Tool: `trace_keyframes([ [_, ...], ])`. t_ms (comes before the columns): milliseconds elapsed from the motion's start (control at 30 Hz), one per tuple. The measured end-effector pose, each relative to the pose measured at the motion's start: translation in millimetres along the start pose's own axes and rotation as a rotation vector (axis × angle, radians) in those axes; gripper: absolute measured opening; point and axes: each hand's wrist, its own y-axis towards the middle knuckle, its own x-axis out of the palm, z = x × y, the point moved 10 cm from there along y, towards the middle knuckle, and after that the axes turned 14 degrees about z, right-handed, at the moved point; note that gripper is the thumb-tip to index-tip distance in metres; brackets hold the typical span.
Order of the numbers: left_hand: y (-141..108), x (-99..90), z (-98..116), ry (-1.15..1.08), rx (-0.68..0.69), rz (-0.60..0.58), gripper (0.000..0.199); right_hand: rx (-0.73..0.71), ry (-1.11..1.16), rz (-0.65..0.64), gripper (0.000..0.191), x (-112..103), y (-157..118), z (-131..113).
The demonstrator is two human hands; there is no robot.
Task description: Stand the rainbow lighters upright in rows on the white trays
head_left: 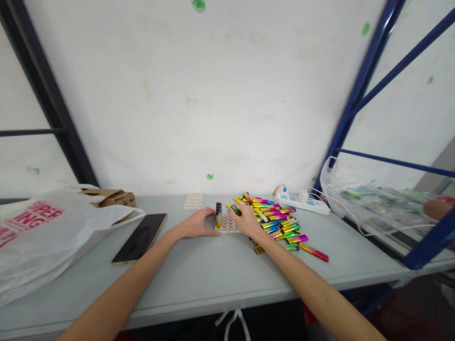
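Note:
A cream tray with rows of round pockets [230, 223] lies on the table in front of me. Upright in its left end stands a short row of metallic lighters [218, 215] with dark tops. My left hand [199, 223] curves around that end, thumb along the front edge and fingers behind, holding the tray. Above the tray's right part, my right hand [247, 220] pinches a green lighter with a dark end [236, 210]. Beside it on the right spreads a loose pile of shiny lighters [280, 225] in gold, pink, blue, green and red; my right wrist hides some.
A second pocketed tray [193, 201] lies near the wall. Left are a dark phone [142, 237] and a white plastic bag [53, 222]. A white power strip [305, 203] with cables sits back right. Beyond the blue frame [355, 104], another person's hand [439, 207] touches clear plastic bags.

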Motion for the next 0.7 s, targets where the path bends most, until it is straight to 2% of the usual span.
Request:
trace_keyframes([
  [167,-0.5,-2.6,1.8,0.016,-0.006,0.014,0.073,-0.154,-0.050,-0.056,0.029,-0.5,-2.9,-14.6],
  [333,-0.6,-2.7,5.0,0.011,0.007,0.003,0.071,-0.342,-0.100,-0.148,0.031,4.3,-11.3,-31.5],
  [500,0.0,-2.0,6.7,0.003,0.023,-0.008,0.069,-0.234,-0.092,-0.226,0.043,12.7,-13.1,-21.5],
  [700,0.7,-0.3,3.3,0.014,0.013,-0.007,0.072,-0.127,0.026,-0.227,0.038,16.6,-12.7,-14.1],
])
